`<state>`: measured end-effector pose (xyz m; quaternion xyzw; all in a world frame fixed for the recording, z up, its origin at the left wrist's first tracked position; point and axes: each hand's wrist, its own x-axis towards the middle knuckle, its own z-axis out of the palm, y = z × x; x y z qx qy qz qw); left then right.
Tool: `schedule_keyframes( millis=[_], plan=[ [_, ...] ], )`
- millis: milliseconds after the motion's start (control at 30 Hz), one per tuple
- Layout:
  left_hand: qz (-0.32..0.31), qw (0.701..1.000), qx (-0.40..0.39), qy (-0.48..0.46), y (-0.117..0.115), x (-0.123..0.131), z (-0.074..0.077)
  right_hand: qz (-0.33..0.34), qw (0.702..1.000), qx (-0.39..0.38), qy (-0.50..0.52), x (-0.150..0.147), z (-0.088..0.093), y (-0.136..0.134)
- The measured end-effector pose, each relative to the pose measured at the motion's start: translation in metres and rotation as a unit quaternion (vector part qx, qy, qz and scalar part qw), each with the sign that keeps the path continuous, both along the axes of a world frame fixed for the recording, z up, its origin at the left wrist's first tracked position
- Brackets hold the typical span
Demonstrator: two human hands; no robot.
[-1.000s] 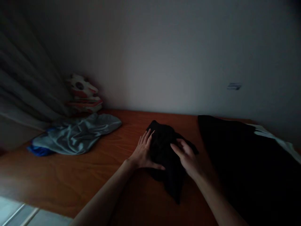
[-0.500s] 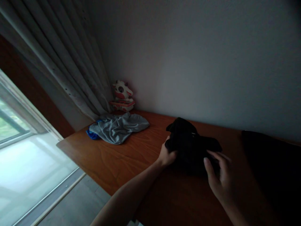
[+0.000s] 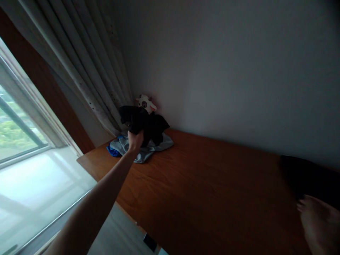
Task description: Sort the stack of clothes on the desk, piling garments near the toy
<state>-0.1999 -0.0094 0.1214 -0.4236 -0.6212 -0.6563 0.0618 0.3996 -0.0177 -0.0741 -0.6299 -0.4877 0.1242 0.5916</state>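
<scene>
My left hand (image 3: 135, 141) is closed on a crumpled black garment (image 3: 145, 124) at the far left of the table. The garment hangs over a grey cloth with a blue part (image 3: 145, 156) and hides much of it. Down at the right edge, my right hand (image 3: 316, 219) is beside a black cloth-like item (image 3: 310, 175). Its fingers look curled, but dim light and blur hide whether they grip that item.
Behind the black garment stands a cow toy (image 3: 146, 103), partly hidden. The wooden table (image 3: 202, 184) runs along a grey wall. A curtain (image 3: 87, 63) and a window (image 3: 21, 120) are at the left. A small dark object (image 3: 150, 242) shows by the table's front edge.
My left hand has carried the black garment from mid-table leftward to over the grey cloth. My right hand has left the garment and moved right to the other black item. The view shifted slightly.
</scene>
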Motion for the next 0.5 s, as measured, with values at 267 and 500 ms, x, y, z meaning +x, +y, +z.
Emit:
schedule_keyframes(
  millis=[267,500],
  plan=[
    [0.179,0.931,-0.252,0.194,-0.014,-0.04,-0.005,-0.07,0.991,-0.108,0.035,-0.021,0.022,-0.005],
    [-0.161,0.868,-0.24,0.403,-0.001,0.063,-0.067,-0.068,0.991,-0.109,-0.039,-0.033,0.031,-0.001]
  ],
)
